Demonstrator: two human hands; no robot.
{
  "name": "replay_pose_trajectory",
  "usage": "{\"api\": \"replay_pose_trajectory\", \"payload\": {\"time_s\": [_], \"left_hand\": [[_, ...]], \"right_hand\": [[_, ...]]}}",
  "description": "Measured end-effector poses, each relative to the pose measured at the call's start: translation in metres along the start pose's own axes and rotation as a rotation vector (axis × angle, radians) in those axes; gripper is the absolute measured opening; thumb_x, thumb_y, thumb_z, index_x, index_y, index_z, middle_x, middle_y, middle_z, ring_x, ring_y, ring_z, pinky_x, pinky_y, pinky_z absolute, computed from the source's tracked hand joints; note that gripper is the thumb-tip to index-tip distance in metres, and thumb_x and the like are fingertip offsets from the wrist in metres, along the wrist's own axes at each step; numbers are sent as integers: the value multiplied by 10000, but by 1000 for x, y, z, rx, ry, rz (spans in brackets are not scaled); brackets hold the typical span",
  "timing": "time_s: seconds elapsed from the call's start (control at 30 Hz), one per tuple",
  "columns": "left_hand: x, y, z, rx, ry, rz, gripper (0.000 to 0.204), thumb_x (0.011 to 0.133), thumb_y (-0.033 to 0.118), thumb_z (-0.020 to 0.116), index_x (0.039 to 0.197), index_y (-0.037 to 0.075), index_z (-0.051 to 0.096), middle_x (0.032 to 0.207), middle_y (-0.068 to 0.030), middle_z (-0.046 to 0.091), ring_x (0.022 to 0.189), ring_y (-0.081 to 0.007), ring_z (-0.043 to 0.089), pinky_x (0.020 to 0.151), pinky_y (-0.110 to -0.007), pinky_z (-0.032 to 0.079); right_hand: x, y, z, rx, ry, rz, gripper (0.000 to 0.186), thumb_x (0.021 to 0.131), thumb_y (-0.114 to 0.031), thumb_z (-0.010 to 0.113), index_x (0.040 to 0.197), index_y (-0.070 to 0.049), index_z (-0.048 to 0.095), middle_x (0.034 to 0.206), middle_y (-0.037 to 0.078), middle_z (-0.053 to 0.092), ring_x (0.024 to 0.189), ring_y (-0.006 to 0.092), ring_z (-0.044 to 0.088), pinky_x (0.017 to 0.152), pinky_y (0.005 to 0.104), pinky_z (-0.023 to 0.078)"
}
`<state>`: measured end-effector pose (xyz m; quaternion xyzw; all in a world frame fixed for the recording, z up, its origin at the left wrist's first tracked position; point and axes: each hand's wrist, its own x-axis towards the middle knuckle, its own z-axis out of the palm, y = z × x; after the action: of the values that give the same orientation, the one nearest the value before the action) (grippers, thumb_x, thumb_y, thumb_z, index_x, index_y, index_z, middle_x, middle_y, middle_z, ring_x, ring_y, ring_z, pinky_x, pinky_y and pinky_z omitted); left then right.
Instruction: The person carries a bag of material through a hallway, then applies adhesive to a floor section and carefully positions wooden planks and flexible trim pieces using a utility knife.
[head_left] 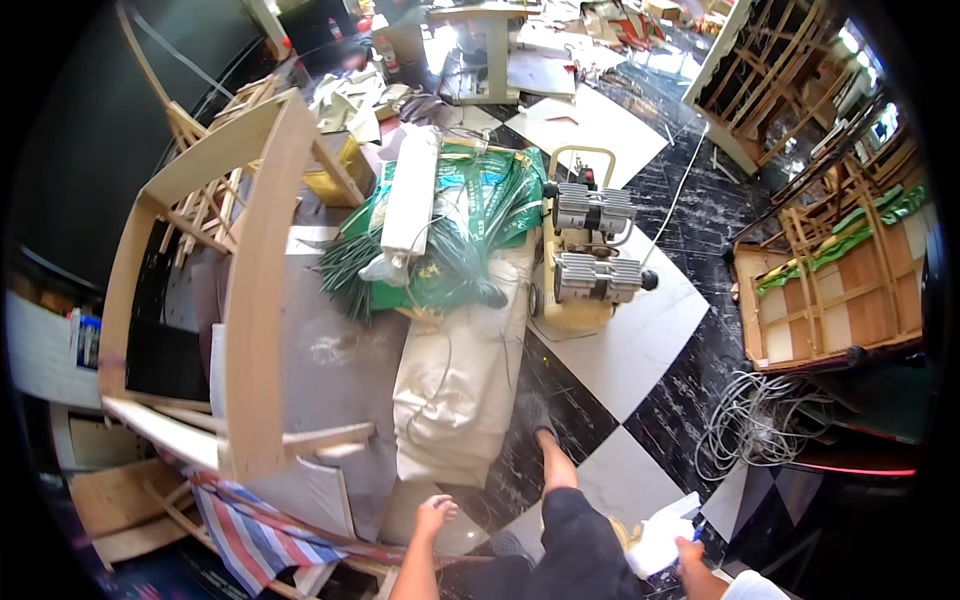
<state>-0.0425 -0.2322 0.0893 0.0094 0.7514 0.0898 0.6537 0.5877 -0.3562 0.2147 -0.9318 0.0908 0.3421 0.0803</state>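
Observation:
My left hand (435, 515) hangs low, its fingers loosely curled and nothing visible in them. Nearest to it is the end of a long cream-coloured padded piece (455, 420) on the floor. At the lower right, my right hand (690, 550) grips a white object (662, 535) with a small blue part by the fingers; blur hides its exact kind. Ahead, green printed sacks (500, 190) lie under a bundle of dark green wires or strips (350, 265) and a long white wrapped block (410, 195).
A twin-motor air compressor (590, 240) stands right of the sacks. Bare wooden frames (260, 290) rise on the left above a striped cloth (260, 530). Coiled grey cable (765, 425) and an upturned wooden furniture frame (835, 300) occupy the right. Scraps litter the far floor.

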Motion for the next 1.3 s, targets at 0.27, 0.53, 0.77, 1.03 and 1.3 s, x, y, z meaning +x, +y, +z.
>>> {"api": "replay_pose_trajectory", "payload": {"time_s": [0.27, 0.53, 0.77, 1.03, 1.3], "left_hand": [[407, 364, 169, -126, 72, 488, 164, 911, 130, 580, 962, 10, 680, 807, -81, 701, 718, -131, 644, 635, -287, 494], [600, 558, 201, -744, 229, 394, 281, 970, 212, 627, 1134, -12, 666, 1047, -82, 702, 863, -153, 652, 758, -309, 527], [622, 574, 188, -937, 436, 84, 363, 834, 203, 792, 1115, 1, 682, 1064, -53, 683, 921, -191, 590, 867, -349, 460], [481, 675, 145, -732, 370, 661, 114, 855, 132, 719, 912, 46, 670, 876, -22, 667, 748, -135, 617, 668, -284, 481], [281, 648, 73, -931, 339, 750, 129, 850, 73, 672, 965, 17, 653, 954, -45, 658, 862, -154, 623, 797, -299, 497]], "right_hand": [[123, -211, 32, -138, 45, -5, 510, 801, -73, 720, 1266, 28, 537, 1109, 122, 622, 960, 237, 597, 855, 392, 495], [102, -290, 45, -405, 23, -113, 739, 819, -121, 757, 1449, -24, 383, 1233, 130, 581, 1029, 229, 565, 889, 367, 479], [96, -315, 85, -361, -15, 7, 579, 808, -65, 715, 1332, -4, 474, 1130, 112, 618, 962, 229, 603, 855, 376, 499], [78, -315, 120, -223, -137, -46, 411, 796, -1, 667, 1197, 19, 578, 1013, 91, 660, 885, 229, 646, 815, 387, 522], [61, -382, 170, -170, -309, -163, 345, 798, -7, 660, 1142, 4, 639, 958, 64, 679, 850, 207, 663, 811, 360, 522]]}}
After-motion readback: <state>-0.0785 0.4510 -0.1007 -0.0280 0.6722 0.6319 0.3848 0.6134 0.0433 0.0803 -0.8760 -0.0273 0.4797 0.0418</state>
